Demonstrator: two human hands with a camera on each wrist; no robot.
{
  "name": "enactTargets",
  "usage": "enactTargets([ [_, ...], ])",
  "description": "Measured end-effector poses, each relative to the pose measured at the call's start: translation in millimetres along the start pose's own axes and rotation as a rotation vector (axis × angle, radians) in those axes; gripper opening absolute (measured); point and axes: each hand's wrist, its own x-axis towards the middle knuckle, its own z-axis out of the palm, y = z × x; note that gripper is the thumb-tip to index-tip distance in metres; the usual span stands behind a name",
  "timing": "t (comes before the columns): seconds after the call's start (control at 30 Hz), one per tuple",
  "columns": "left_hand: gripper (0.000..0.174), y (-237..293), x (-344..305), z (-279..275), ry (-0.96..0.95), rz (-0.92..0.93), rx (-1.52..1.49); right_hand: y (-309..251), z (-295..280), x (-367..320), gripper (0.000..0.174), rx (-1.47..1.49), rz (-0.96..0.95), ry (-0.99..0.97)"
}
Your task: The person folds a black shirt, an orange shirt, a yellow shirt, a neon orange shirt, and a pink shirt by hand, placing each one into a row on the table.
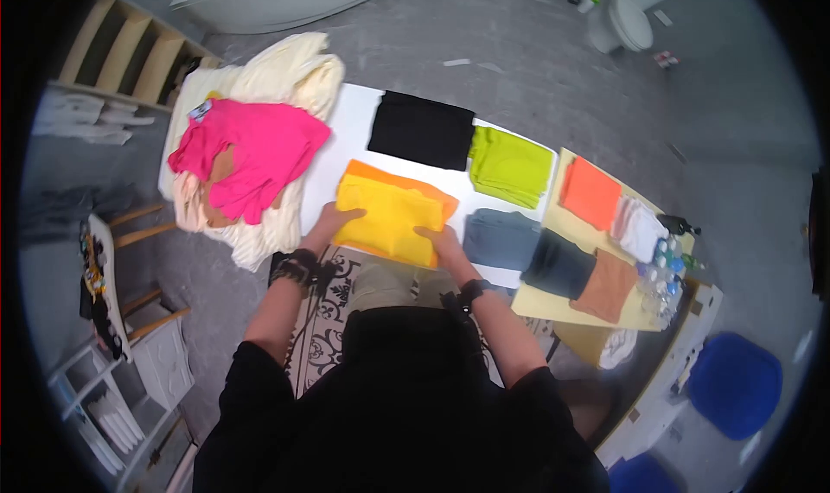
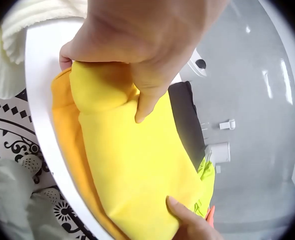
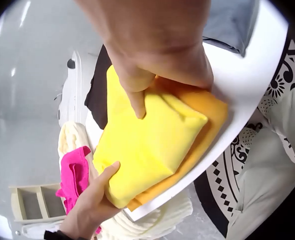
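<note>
A folded yellow cloth (image 1: 389, 221) lies over a folded orange cloth (image 1: 437, 195) near the front edge of the white table. My left hand (image 1: 337, 222) grips the yellow cloth by its left end, thumb on top and fingers tucked under. At the opposite end my right hand (image 1: 444, 244) holds it the same way. In the left wrist view, the left thumb presses a crease into the yellow cloth (image 2: 132, 160). The orange cloth (image 3: 212, 112) shows along the near side in the right wrist view.
Behind the yellow cloth lies a folded black cloth (image 1: 422, 130), with lime green (image 1: 512, 166) and grey-blue (image 1: 501, 238) folded cloths to the right. A pink garment (image 1: 268, 152) tops a cream pile at left. Plastic bottles (image 1: 664, 277) stand at the far right.
</note>
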Motion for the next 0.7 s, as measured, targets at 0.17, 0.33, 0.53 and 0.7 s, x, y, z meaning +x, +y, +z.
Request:
enactTargets([
  [0.17, 0.046, 17, -20, -3, -0.273, -0.135, -0.215, -23, -2, -42, 0.043, 0.005, -0.058, -0.025],
  [0.33, 0.059, 38, -45, 25, -0.347, -0.179, -0.163, -39, -11, -96, 0.051, -0.108, -0.152, -0.09],
  [0.53, 0.069, 73, -55, 96, -0.565, -0.16, -0.073, -51, -60, -161, 0.059, -0.096, -0.26, 0.044],
  [0.7, 0.069, 83, -55, 188, -0.748, -0.096, -0.007, -50, -130, -222, 0.065, -0.048, -0.398, 0.236],
])
